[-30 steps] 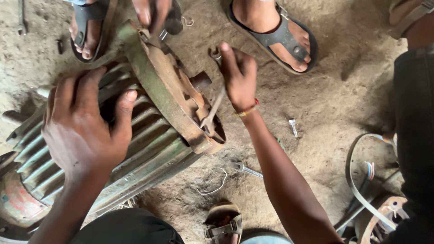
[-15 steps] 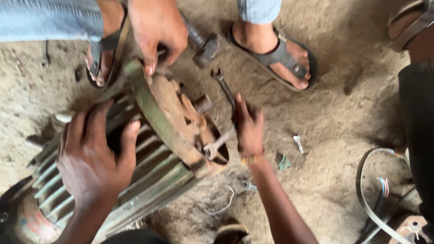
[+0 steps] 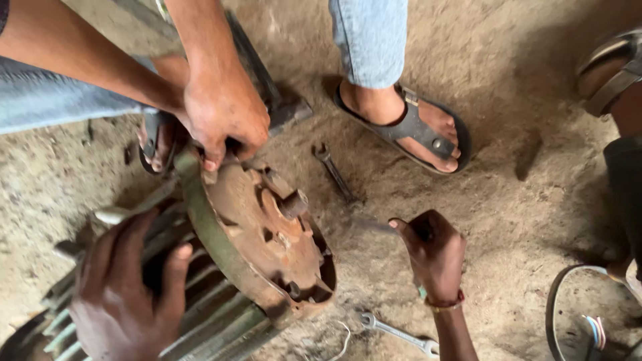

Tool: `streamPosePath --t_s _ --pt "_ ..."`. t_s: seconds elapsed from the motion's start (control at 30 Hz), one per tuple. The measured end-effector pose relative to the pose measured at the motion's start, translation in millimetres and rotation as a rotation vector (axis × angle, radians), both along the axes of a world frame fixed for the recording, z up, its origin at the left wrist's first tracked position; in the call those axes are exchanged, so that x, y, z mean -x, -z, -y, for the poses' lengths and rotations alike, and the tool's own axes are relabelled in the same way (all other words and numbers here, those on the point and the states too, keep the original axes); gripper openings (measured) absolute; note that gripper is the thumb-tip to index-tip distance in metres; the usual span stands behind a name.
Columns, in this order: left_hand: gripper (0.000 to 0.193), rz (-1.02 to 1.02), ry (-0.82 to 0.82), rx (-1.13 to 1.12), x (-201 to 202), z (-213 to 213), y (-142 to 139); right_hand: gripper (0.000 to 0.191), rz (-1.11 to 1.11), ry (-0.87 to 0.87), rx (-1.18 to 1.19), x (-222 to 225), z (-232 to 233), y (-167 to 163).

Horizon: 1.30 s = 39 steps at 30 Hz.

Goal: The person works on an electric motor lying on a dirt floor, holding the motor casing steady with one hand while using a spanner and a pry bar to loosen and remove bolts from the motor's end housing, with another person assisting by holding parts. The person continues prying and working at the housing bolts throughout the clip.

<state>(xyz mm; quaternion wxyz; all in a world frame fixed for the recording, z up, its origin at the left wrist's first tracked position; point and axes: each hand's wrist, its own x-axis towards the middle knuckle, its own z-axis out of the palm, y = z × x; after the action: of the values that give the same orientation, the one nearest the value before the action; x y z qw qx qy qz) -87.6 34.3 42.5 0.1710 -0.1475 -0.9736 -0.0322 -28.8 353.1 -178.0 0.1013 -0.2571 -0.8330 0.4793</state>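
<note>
A green finned electric motor (image 3: 221, 321) lies on its side on the dirt floor, its rusty round end cover (image 3: 267, 234) facing up and right. My left hand (image 3: 127, 287) rests spread on the finned casing at lower left. My right hand (image 3: 435, 257) hovers to the right of the cover, closed around a thin metal tool (image 3: 371, 226) that is blurred and points left toward the cover. Another person's hand (image 3: 224, 113) grips the cover's top rim.
A spanner (image 3: 334, 172) lies on the dirt above my right hand, and another spanner (image 3: 398, 332) lies below it. The other person's sandalled foot (image 3: 414, 127) stands at upper right. A looped cable (image 3: 568, 301) is at lower right. A dark metal bar (image 3: 281, 107) lies behind the other hand.
My right hand has drawn back to the right, away from the end cover. The other person's hand has come down onto the cover's top rim. My left hand stays on the casing.
</note>
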Motion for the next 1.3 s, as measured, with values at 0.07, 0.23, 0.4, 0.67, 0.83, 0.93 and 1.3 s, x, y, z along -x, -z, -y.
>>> streamPosePath --t_s 0.07,0.23,0.4,0.67,0.83,0.93,1.3 --pt "0.048 0.014 0.001 0.001 -1 2 1 0.032 0.003 -0.036 -0.079 -2 -4 5" --pt "0.044 0.022 0.014 0.012 -8 4 1 0.03 0.169 -0.22 -0.033 -12 2 22" --pt "0.046 -0.019 -0.015 0.073 -11 6 -4 0.029 0.356 -0.191 -0.056 -14 12 2" --pt "0.042 -0.032 -0.014 -0.028 -20 12 -8 0.017 0.053 -0.35 0.081 -26 29 -99" --pt "0.044 -0.044 -0.008 -0.078 -22 14 -9 0.009 -0.232 -0.491 -0.058 -65 39 -133" --pt "0.042 -0.059 -0.004 -0.055 -23 14 -10 0.011 -0.229 -0.477 -0.07 -85 43 -143" --pt "0.044 -0.069 0.001 -0.055 -21 17 -7 0.023 -0.317 -0.495 -0.096 -98 61 -145"
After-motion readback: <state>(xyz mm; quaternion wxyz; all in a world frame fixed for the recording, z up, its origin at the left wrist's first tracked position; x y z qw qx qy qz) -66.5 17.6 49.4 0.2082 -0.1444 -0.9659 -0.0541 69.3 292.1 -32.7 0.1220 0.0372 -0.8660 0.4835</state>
